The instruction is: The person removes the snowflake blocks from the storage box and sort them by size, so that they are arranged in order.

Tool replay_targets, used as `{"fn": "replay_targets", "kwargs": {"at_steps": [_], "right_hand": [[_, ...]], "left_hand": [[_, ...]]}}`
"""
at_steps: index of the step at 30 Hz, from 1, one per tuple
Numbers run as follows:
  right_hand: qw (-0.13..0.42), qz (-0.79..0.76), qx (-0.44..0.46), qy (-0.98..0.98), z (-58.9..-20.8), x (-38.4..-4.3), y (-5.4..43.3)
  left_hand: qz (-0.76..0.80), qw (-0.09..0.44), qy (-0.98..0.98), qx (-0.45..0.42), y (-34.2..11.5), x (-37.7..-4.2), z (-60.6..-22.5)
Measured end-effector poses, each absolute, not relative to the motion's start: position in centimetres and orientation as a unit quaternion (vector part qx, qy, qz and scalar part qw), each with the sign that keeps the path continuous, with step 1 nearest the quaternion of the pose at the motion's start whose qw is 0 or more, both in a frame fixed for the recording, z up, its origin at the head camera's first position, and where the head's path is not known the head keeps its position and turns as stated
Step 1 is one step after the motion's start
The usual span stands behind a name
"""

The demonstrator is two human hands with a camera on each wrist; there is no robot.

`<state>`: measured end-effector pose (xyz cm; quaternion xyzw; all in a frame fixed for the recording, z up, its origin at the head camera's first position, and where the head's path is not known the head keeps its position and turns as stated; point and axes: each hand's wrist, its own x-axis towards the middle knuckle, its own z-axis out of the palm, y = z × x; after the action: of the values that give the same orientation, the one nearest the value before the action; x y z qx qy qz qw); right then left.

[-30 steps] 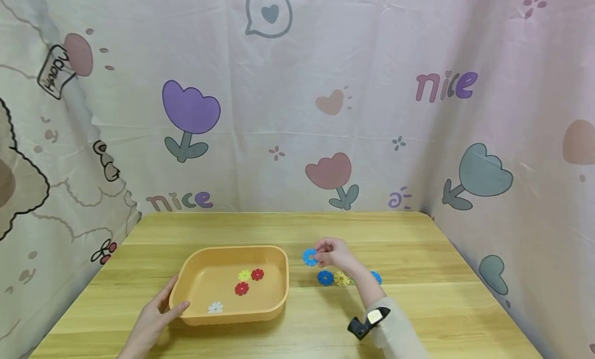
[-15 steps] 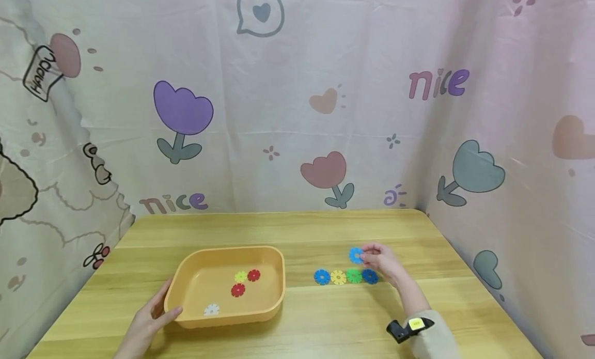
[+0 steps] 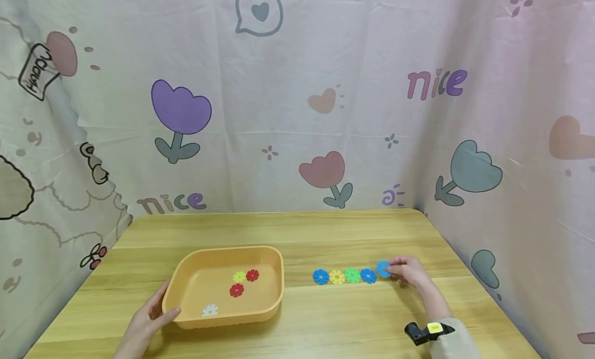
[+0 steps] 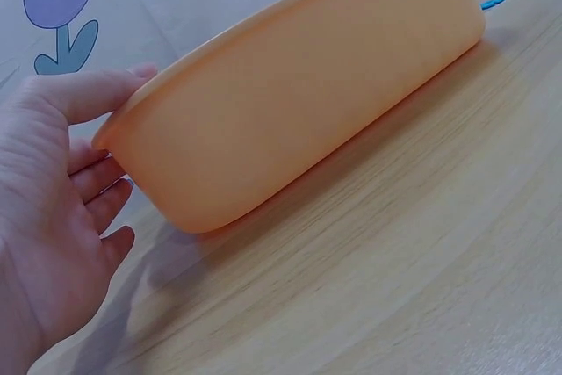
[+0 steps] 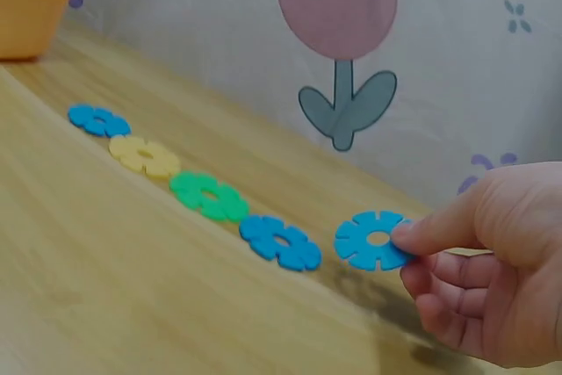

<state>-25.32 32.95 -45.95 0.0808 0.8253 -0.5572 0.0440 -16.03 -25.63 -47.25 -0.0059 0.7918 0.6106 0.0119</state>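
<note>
Between thumb and fingers, my right hand [image 3: 410,271] pinches a blue notched disc [image 5: 376,240], a flower-shaped connector piece, at the right end of a row of similar discs. The row on the table runs from a blue disc [image 3: 321,277] through a yellow disc [image 3: 337,277] and a green disc [image 3: 352,275] to another blue disc [image 3: 369,276]. My left hand [image 3: 145,323] grips the left end of an orange tray [image 4: 299,85], thumb over its rim and fingers under the lip outside. Inside the tray lie two red discs [image 3: 236,290], a yellow-green disc [image 3: 239,277] and a white disc [image 3: 210,310].
Everything stands on a wood-grain table [image 3: 325,328], its far edge close to a printed curtain [image 3: 269,90]. Curtain cloth also hangs along the left and right sides. A black strap device [image 3: 427,333] sits on my right wrist.
My right hand has carried the blue disc rightward along the row and lowered it past the row's right end. My left hand keeps its grip on the tray; the view has shifted slightly.
</note>
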Motion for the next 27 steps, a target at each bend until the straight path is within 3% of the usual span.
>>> {"fn": "replay_targets", "kwargs": {"at_steps": [15,27], "right_hand": [[-0.007,-0.472,0.09,0.877,-47.5,-25.2,32.4],[-0.006,-0.439,0.096,0.893,-47.7,-25.3,32.2]], "left_hand": [[0.612,0.004,0.791,-0.003,-25.5,-16.0,-47.3],[0.604,0.011,0.797,-0.011,-25.6,-15.9,-47.2]]}}
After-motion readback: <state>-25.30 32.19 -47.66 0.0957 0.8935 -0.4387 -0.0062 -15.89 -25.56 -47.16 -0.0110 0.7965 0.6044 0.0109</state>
